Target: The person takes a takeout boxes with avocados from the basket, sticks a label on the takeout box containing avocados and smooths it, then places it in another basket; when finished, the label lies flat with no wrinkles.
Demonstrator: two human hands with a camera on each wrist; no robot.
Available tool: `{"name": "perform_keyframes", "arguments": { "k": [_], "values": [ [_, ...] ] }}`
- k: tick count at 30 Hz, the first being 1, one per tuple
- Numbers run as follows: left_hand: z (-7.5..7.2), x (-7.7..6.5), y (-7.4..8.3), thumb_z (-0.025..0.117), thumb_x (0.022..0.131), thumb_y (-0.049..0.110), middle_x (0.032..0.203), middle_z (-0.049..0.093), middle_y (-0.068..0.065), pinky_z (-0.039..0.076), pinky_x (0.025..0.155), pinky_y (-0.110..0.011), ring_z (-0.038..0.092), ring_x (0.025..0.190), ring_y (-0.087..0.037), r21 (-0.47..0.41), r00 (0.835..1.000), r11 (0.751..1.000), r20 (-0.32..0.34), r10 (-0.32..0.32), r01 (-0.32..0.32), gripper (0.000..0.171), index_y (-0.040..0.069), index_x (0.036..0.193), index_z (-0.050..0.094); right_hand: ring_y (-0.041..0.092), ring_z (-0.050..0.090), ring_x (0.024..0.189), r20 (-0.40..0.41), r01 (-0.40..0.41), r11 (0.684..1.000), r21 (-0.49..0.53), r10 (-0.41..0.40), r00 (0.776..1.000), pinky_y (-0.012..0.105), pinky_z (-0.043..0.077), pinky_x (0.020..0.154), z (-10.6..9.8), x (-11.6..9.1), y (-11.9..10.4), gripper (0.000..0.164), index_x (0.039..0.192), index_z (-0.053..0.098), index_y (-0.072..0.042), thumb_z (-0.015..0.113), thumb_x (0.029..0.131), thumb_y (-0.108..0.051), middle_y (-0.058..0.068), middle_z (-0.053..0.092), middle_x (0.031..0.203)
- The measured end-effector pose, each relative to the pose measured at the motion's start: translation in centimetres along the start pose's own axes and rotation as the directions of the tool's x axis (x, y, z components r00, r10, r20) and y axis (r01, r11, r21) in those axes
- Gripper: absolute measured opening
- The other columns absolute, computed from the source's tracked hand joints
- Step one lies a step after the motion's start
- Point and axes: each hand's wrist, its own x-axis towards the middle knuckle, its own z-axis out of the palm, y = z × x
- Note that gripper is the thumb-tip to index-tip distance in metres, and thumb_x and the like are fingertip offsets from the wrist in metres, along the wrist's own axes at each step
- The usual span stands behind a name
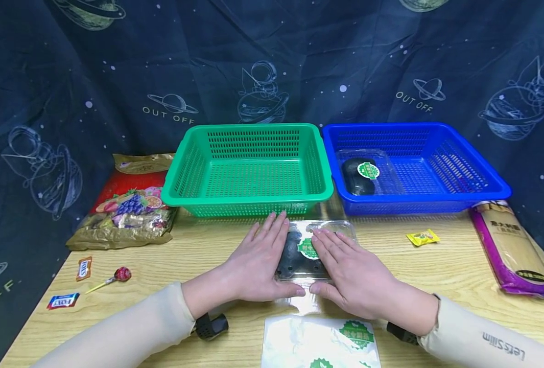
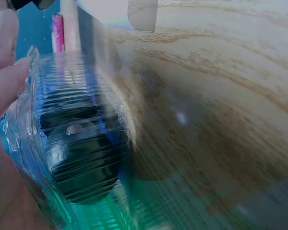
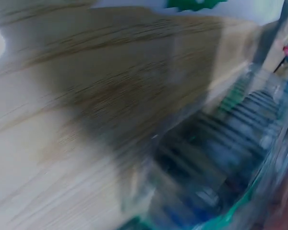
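Note:
A clear plastic box (image 1: 320, 225) with dark, glossy rounded things inside stands at the middle of the table. Its lid bears a green-and-white round sticker (image 1: 307, 248), partly covered by fingers. My left hand (image 1: 263, 260) lies over the left side of the box with its fingers extended. On the right side rests my right hand (image 1: 352, 271), its straight fingers reaching onto the sticker. Both thumbs point inward by the near edge. In the left wrist view, the ribbed side of the box (image 2: 81, 143) shows dark contents. The right wrist view of the box (image 3: 221, 148) is blurred.
A green basket (image 1: 249, 198) and a blue basket (image 1: 419, 202) stand behind; a similar box (image 1: 384, 176) lies in the blue one. In front is a sticker sheet (image 1: 308, 340). Candy bag (image 1: 129, 204), wrapped candies (image 1: 84, 268) and lollipop (image 1: 122, 274) lie left; yellow candy (image 1: 422, 237) and purple packet (image 1: 515, 245) right.

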Motion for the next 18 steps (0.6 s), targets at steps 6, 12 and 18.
{"name": "perform_keyframes", "arguments": {
  "k": [6, 12, 18],
  "values": [
    [0.0, 0.0, 0.0, 0.043, 0.073, 0.085, 0.159, -0.005, -0.015, 0.013, 0.114, -0.052, -0.003, 0.145, -0.030, -0.009, 1.000, 1.000, 0.006, -0.014, 0.014, 0.123, 0.000, 0.152, 0.004, 0.033, 0.024, 0.141, -0.040, 0.003, 1.000, -0.025, -0.004, 0.999, 0.045, 0.021, 0.114, 0.0, -0.5, 0.5, 0.080, 0.144, 0.034, 0.006, 0.038, 0.096, -0.058, 0.021, 0.030, 0.151],
    [0.0, 0.1, 0.1, 0.042, 0.072, 0.086, 0.159, -0.006, -0.014, 0.015, 0.113, -0.053, -0.002, 0.146, -0.031, -0.018, 1.000, 1.000, 0.012, -0.020, 0.020, 0.123, 0.000, 0.152, 0.004, 0.030, 0.025, 0.142, -0.050, 0.080, 0.997, -0.012, -0.081, 0.995, 0.044, 0.021, 0.114, -0.2, -0.7, 0.8, 0.075, 0.144, 0.036, 0.002, 0.043, 0.096, -0.055, 0.018, 0.032, 0.151],
    [-0.1, 0.0, 0.2, 0.046, 0.073, 0.084, 0.158, -0.008, -0.013, 0.013, 0.114, -0.052, -0.005, 0.145, -0.028, -0.032, 0.999, 0.999, 0.022, -0.026, 0.026, 0.123, 0.001, 0.152, 0.002, 0.031, 0.034, 0.137, -0.102, 0.097, 0.992, -0.086, -0.105, 0.989, 0.043, 0.028, 0.111, -0.4, -1.6, 1.6, 0.074, 0.140, 0.045, 0.002, 0.050, 0.092, -0.054, 0.019, 0.042, 0.145]
  ]
}}
